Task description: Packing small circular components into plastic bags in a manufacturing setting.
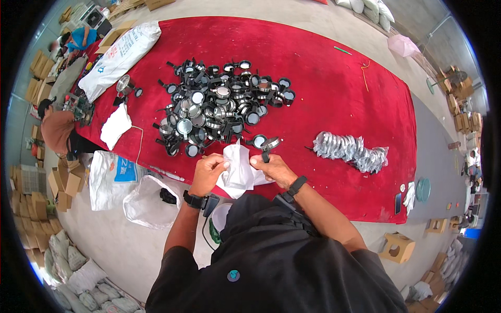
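White wrap spans the gap between your hands, over the near edge of the red surface. Your left hand pinches its left side; your right hand is clamped on the black handle of a round metal piece; whether it also grips the wrap, I cannot tell. Beyond lies a heap of similar pieces.

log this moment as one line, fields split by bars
left hand: pinching thin white wrapping | right hand: at black-handled round silver part, grip unclear | heap of similar parts: on red cloth
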